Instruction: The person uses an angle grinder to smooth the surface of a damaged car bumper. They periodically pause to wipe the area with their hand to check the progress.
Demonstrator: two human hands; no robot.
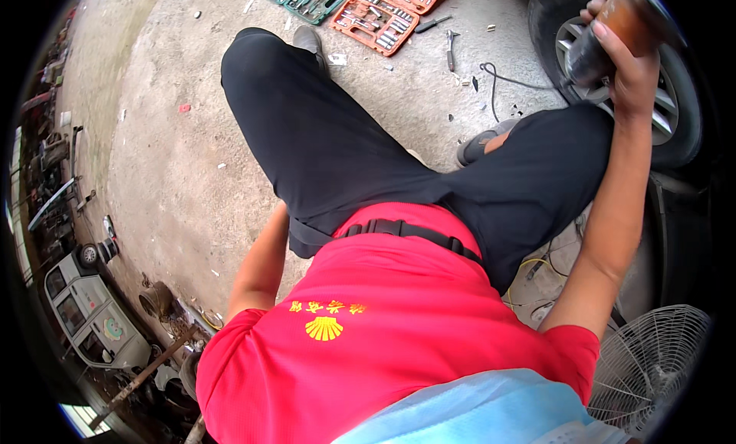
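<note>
My right hand (638,72) is raised at the upper right, closed around a black and orange-brown cylinder (630,22). It looks like a bottle or can and is held tilted; the frame does not show which. Behind the hand stands a car wheel (569,37) with a silver rim and a dark tyre. My left forearm (259,248) passes behind my left thigh, which hides the left hand.
On the concrete floor ahead lie an orange socket-tool case (366,44), a green tool case (310,18), a screwdriver (433,24), a ratchet wrench (450,51) and a black cable (525,84). A wire-caged fan (652,363) stands at lower right. A van (96,310) is at far left.
</note>
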